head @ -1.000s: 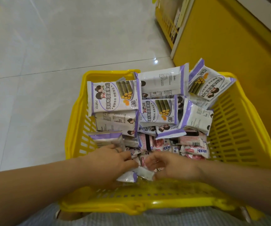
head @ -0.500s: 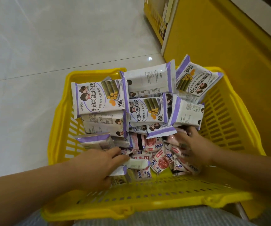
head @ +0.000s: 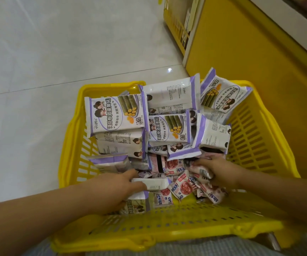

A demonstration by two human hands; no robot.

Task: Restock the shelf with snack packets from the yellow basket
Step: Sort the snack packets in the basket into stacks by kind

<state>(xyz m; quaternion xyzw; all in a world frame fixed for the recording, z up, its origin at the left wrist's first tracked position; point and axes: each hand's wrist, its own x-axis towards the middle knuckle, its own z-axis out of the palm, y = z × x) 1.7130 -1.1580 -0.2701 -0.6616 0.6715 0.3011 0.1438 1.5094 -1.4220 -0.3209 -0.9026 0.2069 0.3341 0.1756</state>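
A yellow basket (head: 260, 141) sits in front of me, filled with snack packets. Several large white-and-purple packets (head: 115, 115) are stacked at its far side. Several small pink-and-white packets (head: 181, 187) lie loose at the near side. My left hand (head: 115, 191) is inside the basket at the near left, holding a white-and-purple packet (head: 154, 183) between thumb and fingers. My right hand (head: 219, 172) is at the near right, its fingers curled round a bunch of small pink packets (head: 201, 171).
A yellow shelf unit (head: 241, 52) stands to the right of the basket, with its end panel and a yellow rack (head: 176, 24) beyond. Pale tiled floor (head: 56, 52) lies to the left and ahead. A grey striped garment shows under the basket's near rim.
My right hand moved from beside the left hand to the right side of the basket and closed on small pink packets. My left hand stayed on its packet. The view shifted a little.
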